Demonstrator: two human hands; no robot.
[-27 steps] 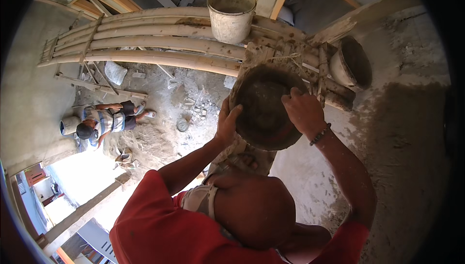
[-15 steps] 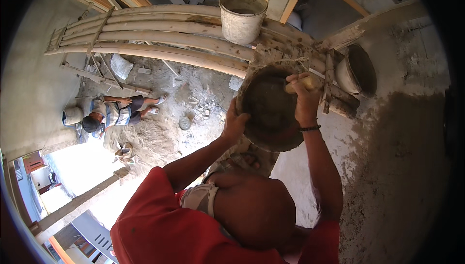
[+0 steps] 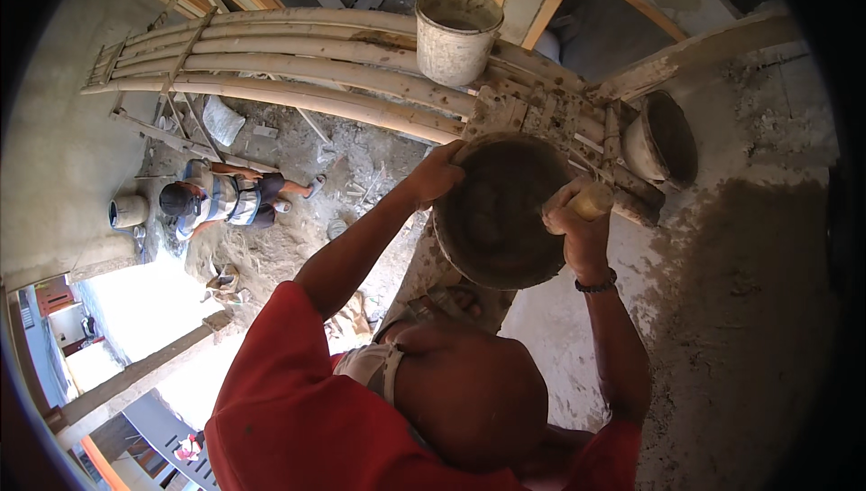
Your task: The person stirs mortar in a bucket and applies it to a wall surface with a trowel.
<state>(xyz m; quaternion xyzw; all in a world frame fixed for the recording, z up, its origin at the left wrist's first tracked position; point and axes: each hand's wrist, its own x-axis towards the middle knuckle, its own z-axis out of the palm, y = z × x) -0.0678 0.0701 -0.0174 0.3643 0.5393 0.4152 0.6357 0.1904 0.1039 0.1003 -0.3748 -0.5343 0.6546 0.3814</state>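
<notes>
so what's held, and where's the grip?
Round mortar pan: left hand on its left rim, right hand on its right rim.

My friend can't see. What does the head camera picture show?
Seen from above, a person in a red shirt holds a muddy round pan, left hand on its rim, right hand gripping a wooden handle. A white bucket sits on bamboo scaffolding.
</notes>
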